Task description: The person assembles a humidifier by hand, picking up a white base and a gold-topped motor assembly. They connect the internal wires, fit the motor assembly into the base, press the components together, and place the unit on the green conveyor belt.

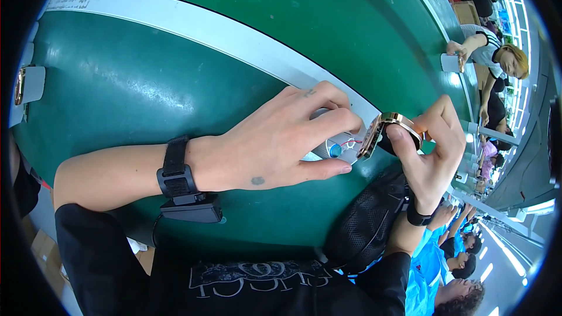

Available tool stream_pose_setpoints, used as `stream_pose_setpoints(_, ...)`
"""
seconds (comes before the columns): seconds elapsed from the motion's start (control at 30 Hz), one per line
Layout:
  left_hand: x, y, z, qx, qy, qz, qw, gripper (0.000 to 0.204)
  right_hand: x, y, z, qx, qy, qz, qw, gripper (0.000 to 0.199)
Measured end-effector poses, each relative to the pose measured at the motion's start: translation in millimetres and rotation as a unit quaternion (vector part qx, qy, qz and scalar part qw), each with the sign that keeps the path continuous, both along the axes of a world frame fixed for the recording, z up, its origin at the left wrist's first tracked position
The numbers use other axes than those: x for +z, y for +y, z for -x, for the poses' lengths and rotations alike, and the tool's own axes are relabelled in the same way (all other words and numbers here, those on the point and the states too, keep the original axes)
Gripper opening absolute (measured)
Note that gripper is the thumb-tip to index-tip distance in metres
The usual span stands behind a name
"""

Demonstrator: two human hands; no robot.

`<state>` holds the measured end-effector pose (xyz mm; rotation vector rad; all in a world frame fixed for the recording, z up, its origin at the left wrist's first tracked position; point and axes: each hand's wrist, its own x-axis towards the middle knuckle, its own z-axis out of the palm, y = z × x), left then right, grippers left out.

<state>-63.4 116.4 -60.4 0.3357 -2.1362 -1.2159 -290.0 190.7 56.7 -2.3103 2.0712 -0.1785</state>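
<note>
My right hand (436, 146) pinches a gold-rimmed device (396, 118) between thumb and fingers; it is tilted up and shows a dark face. Just left of it is a grey part (350, 151) with a small blue disc and thin red wires. My left hand (281, 134) closes around this grey part, thumb below and bent index finger above. The fingers hide much of it. The two hands nearly meet over the green table; whether the wires join the grey part to the device, I cannot tell.
A black mesh bag (369, 222) lies by my right forearm. A pale strip (193, 20) crosses the green table (117, 76). At the far left stands a white holder (35, 83) with a gold-rimmed piece. Across the table a person (486, 47) handles a similar white item; several others sit along the right.
</note>
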Motion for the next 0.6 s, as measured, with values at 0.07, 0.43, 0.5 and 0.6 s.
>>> stream_pose_setpoints(0.07, -0.9, 0.1, -0.1, 0.000, 0.004, 0.013, 1.000, 0.049, -10.0, -2.6, 4.6, -0.013, -0.126, -0.035, 0.991, 0.019)
stream_pose_setpoints(0.43, -1.0, 0.9, 5.3, 0.000, 0.012, -0.076, 0.997, 0.058, -28.2, 3.3, -28.3, -0.055, -0.518, -0.052, 0.852, 0.024)
stream_pose_setpoints(0.5, -0.5, -0.2, 7.6, -0.008, 0.004, -0.076, 0.997, 0.060, -36.3, 4.7, -37.1, -0.002, -0.523, 0.019, 0.852, 0.027)
stream_pose_setpoints(0.6, 0.8, -0.9, 9.7, 0.032, 0.016, -0.053, 0.998, 0.060, -46.0, 1.6, -34.7, 0.053, -0.496, 0.070, 0.864, 0.031)
